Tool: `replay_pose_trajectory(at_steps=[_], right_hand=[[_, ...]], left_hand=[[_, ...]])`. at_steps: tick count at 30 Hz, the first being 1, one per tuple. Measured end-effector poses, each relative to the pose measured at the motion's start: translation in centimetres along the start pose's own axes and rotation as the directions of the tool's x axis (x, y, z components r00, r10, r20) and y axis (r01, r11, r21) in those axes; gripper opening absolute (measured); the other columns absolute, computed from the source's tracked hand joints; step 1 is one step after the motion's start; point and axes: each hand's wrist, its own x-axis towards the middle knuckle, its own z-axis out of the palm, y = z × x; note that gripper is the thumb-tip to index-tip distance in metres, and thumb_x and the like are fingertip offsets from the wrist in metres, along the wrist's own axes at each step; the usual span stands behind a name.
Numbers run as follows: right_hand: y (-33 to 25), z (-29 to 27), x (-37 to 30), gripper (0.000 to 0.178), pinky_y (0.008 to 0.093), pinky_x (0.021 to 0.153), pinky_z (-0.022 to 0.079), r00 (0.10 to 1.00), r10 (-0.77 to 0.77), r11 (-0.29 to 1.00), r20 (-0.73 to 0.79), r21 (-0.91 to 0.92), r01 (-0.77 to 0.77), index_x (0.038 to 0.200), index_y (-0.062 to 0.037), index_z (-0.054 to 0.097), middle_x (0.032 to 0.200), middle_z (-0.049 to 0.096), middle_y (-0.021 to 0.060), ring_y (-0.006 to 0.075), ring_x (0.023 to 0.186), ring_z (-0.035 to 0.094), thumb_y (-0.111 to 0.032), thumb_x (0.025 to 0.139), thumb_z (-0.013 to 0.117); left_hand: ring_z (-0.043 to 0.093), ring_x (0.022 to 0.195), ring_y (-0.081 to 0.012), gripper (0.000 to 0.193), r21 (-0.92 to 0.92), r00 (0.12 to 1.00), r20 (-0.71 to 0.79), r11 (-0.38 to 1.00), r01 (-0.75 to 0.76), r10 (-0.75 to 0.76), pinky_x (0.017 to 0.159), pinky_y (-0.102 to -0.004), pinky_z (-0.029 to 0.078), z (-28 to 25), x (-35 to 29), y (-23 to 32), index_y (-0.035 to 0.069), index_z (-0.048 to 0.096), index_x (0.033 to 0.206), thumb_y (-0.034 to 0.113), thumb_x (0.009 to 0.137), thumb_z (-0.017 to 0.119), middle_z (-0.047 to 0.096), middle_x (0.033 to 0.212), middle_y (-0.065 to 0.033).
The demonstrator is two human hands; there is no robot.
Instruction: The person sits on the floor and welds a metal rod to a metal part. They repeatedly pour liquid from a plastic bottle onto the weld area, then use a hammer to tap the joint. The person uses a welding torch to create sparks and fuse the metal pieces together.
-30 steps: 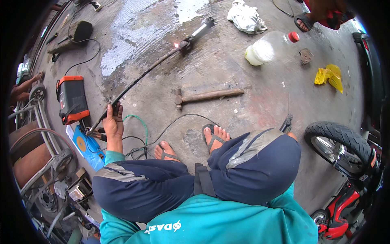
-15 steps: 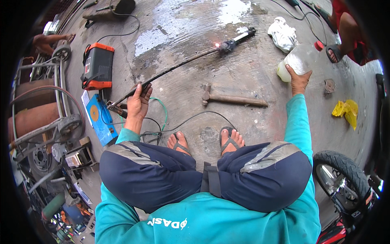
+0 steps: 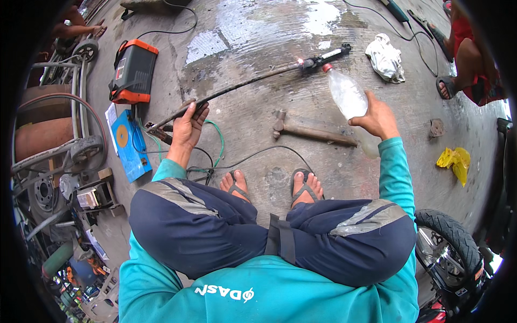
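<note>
My left hand (image 3: pixel 189 126) is closed around the near end of a long dark metal shaft (image 3: pixel 245 81), which slants up to the right. Toward its far end is a thick dark joint (image 3: pixel 312 64) with a pale section beyond. Beside that joint the shaft shows a small pinkish glow. In my right hand (image 3: pixel 379 116) is a clear plastic bottle (image 3: pixel 347 96), gripped near its base. It is tilted, its red cap (image 3: pixel 327 68) close to the joint; whether they touch, I cannot tell. A wooden-handled hammer (image 3: pixel 318 133) lies on the concrete between my hands.
An orange-and-black welding machine (image 3: pixel 134 72) and a blue box (image 3: pixel 131 148) stand at left, near a wheeled metal frame (image 3: pixel 81 107). Cables cross the floor. A white rag (image 3: pixel 385 58), yellow plastic bag (image 3: pixel 455 163) and motorcycle wheel (image 3: pixel 449 245) are at right. Another person crouches at upper right.
My right hand has swung the bottle leftward and turned it, so its cap now points up-left toward the shaft's joint. The glow has dimmed. My left hand keeps hold of the shaft.
</note>
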Motion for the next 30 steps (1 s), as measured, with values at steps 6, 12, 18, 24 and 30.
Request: replay_pose_trajectory(at_steps=[6,12,18,24,30], right_hand=[[-2.8,-0.6,0.7,0.082,0.0497,0.087,0.056,0.993,0.014,0.997,0.116,-0.077,-0.005,0.125,-0.0006,0.058,0.107,0.073,0.025,0.042,0.101,0.071,-0.042,0.061,0.089],[-3.4,-1.3,1.4,0.079,0.0494,0.088,0.056,0.993,-0.011,0.995,0.114,-0.097,0.022,0.122,-0.0019,0.059,0.106,0.073,0.0242,0.0418,0.101,0.071,-0.042,0.062,0.09],[-3.9,-1.8,1.5,0.078,0.0488,0.089,0.056,0.991,-0.015,0.99,0.13,-0.136,0.032,0.122,-0.0018,0.059,0.107,0.073,0.0241,0.0413,0.103,0.071,-0.042,0.063,0.09],[-4.3,-2.3,1.4,0.078,0.0487,0.09,0.056,0.99,0.004,0.99,0.141,-0.143,0.016,0.123,-0.0023,0.059,0.109,0.073,0.0229,0.0409,0.105,0.07,-0.042,0.062,0.09],[-4.2,-2.2,1.3,0.075,0.0492,0.089,0.056,0.992,-0.01,0.991,0.127,-0.133,0.027,0.12,-0.0025,0.061,0.108,0.074,0.0226,0.041,0.104,0.07,-0.041,0.062,0.09]], left_hand=[[0.069,0.116,-0.0346,0.026,-0.034,0.999,0.005,0.999,0.033,-0.033,0.101,-0.0452,0.06,-0.9,0.0,-0.7,0.001,0.064,0.124,0.011,0.1,0.069,0.071,0.117,-0.015],[0.069,0.117,-0.035,0.028,-0.034,0.999,0.005,0.999,0.041,-0.041,0.103,-0.0464,0.058,-1.0,0.1,-0.7,0.001,0.062,0.126,0.01,0.1,0.068,0.071,0.12,-0.0163],[0.067,0.12,-0.0323,0.024,-0.019,0.999,0.017,0.999,0.051,-0.05,0.108,-0.0466,0.054,-1.1,0.0,-0.7,0.004,0.065,0.123,0.011,0.101,0.067,0.071,0.122,-0.0139],[0.066,0.122,-0.0322,0.025,-0.016,0.998,0.046,0.998,0.053,-0.052,0.109,-0.0476,0.053,-1.5,0.1,-0.9,0.004,0.063,0.126,0.012,0.102,0.065,0.07,0.126,-0.0147],[0.066,0.122,-0.0323,0.027,-0.008,0.998,0.043,0.999,0.052,-0.052,0.109,-0.0474,0.053,-1.4,0.0,-0.8,0.003,0.062,0.127,0.012,0.101,0.066,0.07,0.126,-0.0152]])
